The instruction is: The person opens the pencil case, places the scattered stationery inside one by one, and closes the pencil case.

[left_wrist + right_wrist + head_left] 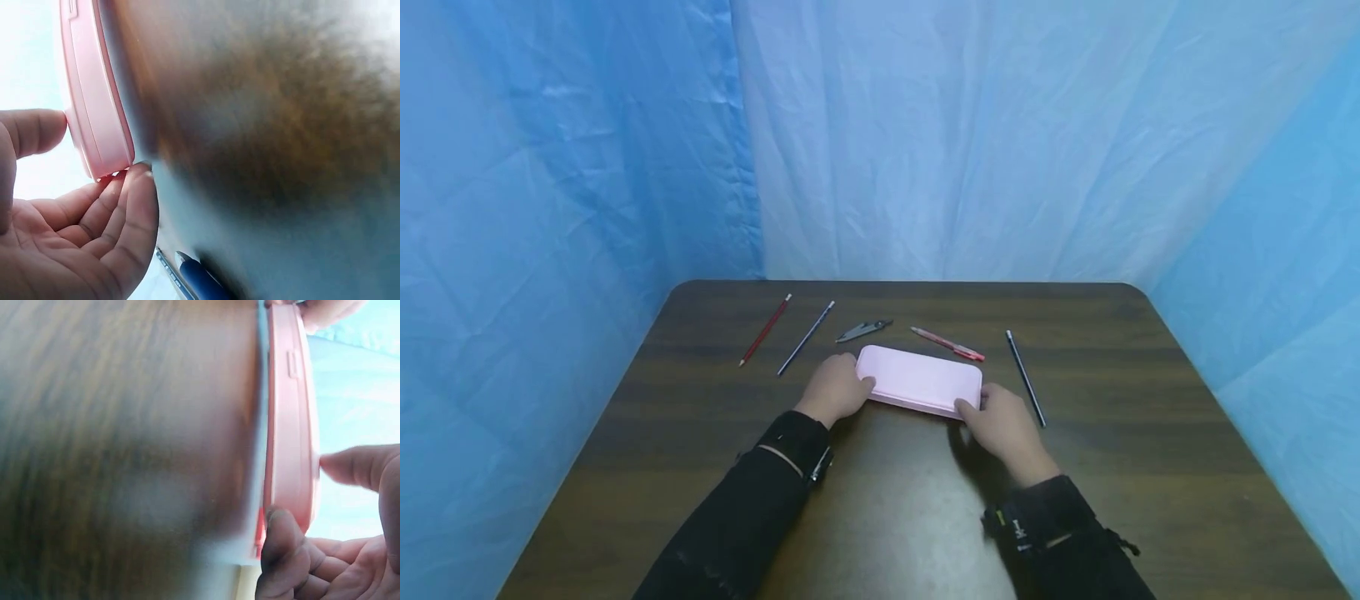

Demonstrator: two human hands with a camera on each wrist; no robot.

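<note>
Watching both hands settle on the flat pink plastic pencil case (920, 380), which lies closed near the middle of the dark wood-grain tabletop (1150, 433). I've got the left hand (835, 388) at the case's left end and the right hand (1006, 427) at its right end, one grip per short side, which I read as bracing it square so it cannot slide.

On the left wrist view, the left fingers (119, 212) curl under the case's rounded corner (100, 125) while the thumb (34, 128) comes at its upper face, so that grip is pinching the case. The right wrist view shows the same on the other side: right fingers (284, 544) hooked at the edge of the case (289, 425), thumb (356, 469) touching the lid's face (the small latch sits further along that long side).

Behind the case the loose items are fanned out in a row, apart from each other: a red pencil (765, 330), a dark blue pencil (806, 337), a small grey metal clip-like tool (862, 331), a red pen (948, 343) just beside the case's far edge, and a black pencil (1026, 377) near the right hand.
</note>
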